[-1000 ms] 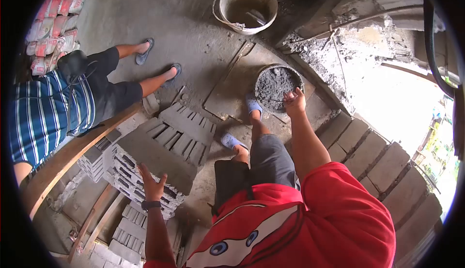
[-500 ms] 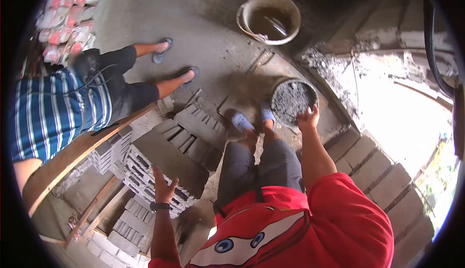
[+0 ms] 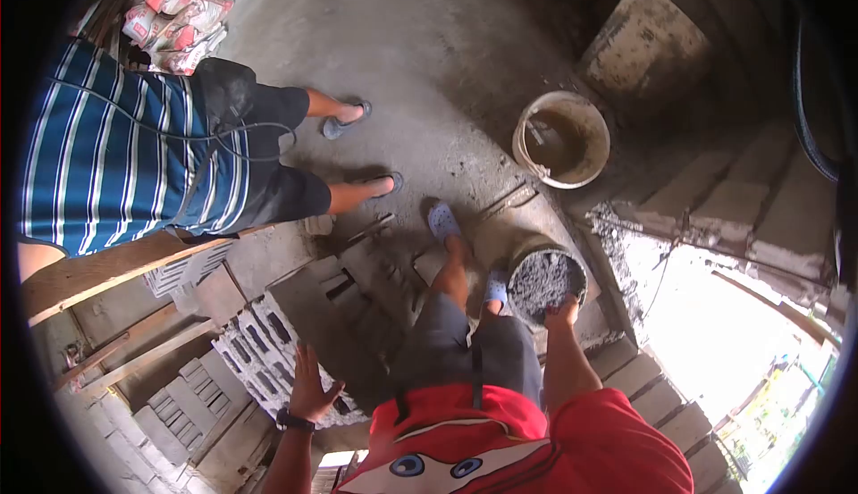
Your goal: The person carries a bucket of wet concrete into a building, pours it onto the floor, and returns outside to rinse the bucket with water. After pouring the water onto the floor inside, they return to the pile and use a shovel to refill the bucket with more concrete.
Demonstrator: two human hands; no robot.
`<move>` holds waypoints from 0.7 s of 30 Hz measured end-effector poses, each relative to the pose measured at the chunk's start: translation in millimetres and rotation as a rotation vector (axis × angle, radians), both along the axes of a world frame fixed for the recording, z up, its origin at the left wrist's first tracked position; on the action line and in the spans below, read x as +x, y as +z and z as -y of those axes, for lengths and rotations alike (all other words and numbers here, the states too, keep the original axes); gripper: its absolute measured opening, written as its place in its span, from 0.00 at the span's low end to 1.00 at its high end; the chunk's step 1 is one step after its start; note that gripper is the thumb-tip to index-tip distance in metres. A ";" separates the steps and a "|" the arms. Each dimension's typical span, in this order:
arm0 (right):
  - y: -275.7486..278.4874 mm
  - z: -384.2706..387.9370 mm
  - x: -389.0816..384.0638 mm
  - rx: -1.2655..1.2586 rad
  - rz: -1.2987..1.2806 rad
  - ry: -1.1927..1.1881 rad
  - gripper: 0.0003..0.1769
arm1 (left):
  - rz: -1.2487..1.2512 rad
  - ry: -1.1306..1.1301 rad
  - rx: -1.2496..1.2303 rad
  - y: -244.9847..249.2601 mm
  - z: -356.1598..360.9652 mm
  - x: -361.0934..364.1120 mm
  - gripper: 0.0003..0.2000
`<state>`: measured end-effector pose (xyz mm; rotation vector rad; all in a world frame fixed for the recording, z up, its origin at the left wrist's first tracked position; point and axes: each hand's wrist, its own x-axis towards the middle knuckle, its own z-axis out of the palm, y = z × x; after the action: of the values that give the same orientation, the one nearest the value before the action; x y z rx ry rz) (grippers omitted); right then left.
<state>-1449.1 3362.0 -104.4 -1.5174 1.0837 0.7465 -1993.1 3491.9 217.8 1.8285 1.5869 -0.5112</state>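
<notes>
A round bucket [image 3: 579, 272] filled with grey mortar sits low to the right of my feet. My right hand [image 3: 563, 312] is at the bucket's near rim, its fingers bent over the edge and partly hidden. My left hand [image 3: 313, 390] holds nothing; its fingers are spread beside a stack of hollow concrete blocks [image 3: 259, 351]. A dark flat surface [image 3: 313, 315] lies on top of those blocks.
Beyond the mortar bucket stands a larger bucket [image 3: 594, 159] with murky liquid. A co-worker in a striped shirt [image 3: 134, 154] stands at the left behind a wooden beam [image 3: 116, 266]. Bagged material [image 3: 188, 12] is piled at the upper left. A block wall [image 3: 661, 400] runs along the right.
The view has shifted, and both buckets appear lower and farther right. My right hand has closed on the mortar bucket's rim. One of my feet has stepped forward.
</notes>
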 end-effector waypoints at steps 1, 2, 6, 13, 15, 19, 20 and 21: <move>4.5 -15.7 -5.9 -0.033 0.004 0.007 0.09 | 0.014 -0.006 -0.017 0.1 -4.6 -1.7 0.55; 7.1 -32.2 -12.8 -0.003 0.038 0.018 0.09 | 0.012 -0.019 -0.021 0.8 -6.5 -2.8 0.56; 18.9 -84.2 -26.2 -0.038 0.034 0.022 0.09 | 0.046 0.019 -0.044 3.5 -11.5 -7.4 0.55; 44.7 -165.7 -75.5 -0.050 0.048 0.111 0.12 | 0.141 0.110 -0.066 5.0 -13.1 -24.7 0.55; 47.7 -189.1 -86.6 -0.049 0.004 0.183 0.12 | 0.189 0.118 -0.048 6.2 -17.9 -27.5 0.54; 103.1 -295.9 -108.9 -0.158 -0.030 0.383 0.14 | 0.283 0.335 -0.064 13.3 -25.6 -26.0 0.54; 100.6 -316.8 -115.1 -0.092 -0.013 0.434 0.16 | 0.259 0.404 -0.065 20.2 -26.7 -23.8 0.53; 120.5 -346.0 -122.3 -0.088 -0.042 0.518 0.17 | 0.236 0.470 -0.066 27.6 -32.4 -21.2 0.52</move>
<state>-1571.5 3708.0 16.1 -1.8934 0.7619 1.0968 -2014.3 3524.3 245.4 1.3445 1.7331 -0.1250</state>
